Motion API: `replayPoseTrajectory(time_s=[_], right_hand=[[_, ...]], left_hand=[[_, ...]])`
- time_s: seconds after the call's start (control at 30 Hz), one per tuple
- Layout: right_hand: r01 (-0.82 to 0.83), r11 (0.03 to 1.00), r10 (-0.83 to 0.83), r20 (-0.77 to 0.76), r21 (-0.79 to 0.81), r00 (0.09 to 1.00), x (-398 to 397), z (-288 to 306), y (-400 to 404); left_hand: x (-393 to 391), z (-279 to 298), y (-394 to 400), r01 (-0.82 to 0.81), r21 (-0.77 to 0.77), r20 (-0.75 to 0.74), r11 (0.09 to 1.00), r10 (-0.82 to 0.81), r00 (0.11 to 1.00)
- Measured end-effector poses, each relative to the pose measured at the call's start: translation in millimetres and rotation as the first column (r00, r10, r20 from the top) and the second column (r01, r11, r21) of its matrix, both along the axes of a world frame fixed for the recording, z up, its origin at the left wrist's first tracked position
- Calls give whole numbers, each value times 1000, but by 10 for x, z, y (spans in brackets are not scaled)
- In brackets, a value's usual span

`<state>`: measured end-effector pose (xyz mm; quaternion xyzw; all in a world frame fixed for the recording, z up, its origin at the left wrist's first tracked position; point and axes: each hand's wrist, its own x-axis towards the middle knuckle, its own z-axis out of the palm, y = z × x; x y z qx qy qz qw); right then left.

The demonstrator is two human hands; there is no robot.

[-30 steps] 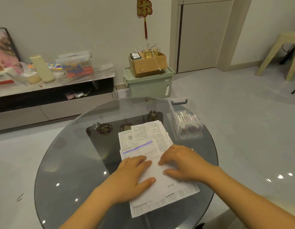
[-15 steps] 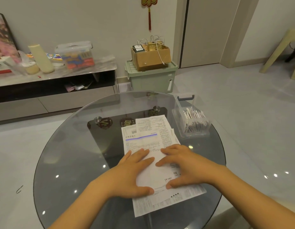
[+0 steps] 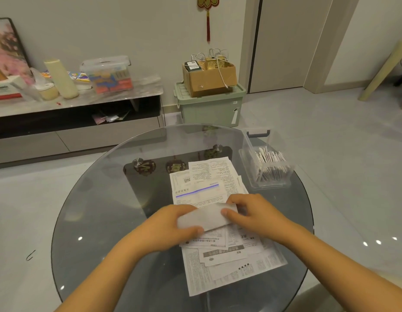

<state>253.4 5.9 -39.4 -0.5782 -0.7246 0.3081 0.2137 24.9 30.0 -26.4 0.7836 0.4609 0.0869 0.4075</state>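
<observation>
Left hand (image 3: 168,229) and right hand (image 3: 259,218) are close together, each clamped on one end of a folded white paper sheet (image 3: 205,218). I observe thumbs on its near face and fingers curled behind. The sheet is held between the hands, just above a loose pile of printed white leaflets (image 3: 231,269), which lies beneath and beyond them on the round grey glass table (image 3: 101,210). Beyond the right hand stands a clear plastic box of white sachets (image 3: 270,172).

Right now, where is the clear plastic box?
Head view: the clear plastic box sits at the glass table's far right edge, beside the spread leaflets.
</observation>
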Motion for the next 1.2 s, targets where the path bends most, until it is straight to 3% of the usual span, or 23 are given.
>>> replayPoseTrajectory(time_s=[0.2, 0.3, 0.4, 0.7, 0.87, 0.97, 1.1, 1.2], right_hand=[[148, 987, -142, -82, 66, 986, -120, -104, 93], [203, 975, -193, -110, 90, 975, -189, -135, 124], [235, 968, -219, -157, 91, 963, -235, -111, 149], [273, 961, -269, -87, 35, 959, -291, -193, 261], [255, 962, -266, 129, 98, 955, -369, -181, 227], [274, 958, -282, 121, 81, 952, -344, -201, 244], [291, 954, -297, 110, 67, 949, -232, -228, 306], [264, 959, -279, 170, 106, 945, -200, -198, 307]], left_hand=[[4, -109, 94, -352, 32, 198, 936, 339, 920], [37, -135, 92, -418, 71, 214, 906, 395, 893], [71, -129, 82, -412, 130, 168, 902, 389, 906], [142, -207, 82, -345, 147, 48, 927, 342, 939], [184, -265, 98, -349, 160, 36, 923, 348, 937], [161, -297, 129, -346, 193, 0, 918, 353, 936], [42, -298, 196, -355, 241, -128, 903, 393, 911], [-62, -309, 218, -243, 348, -211, 905, 328, 921]])
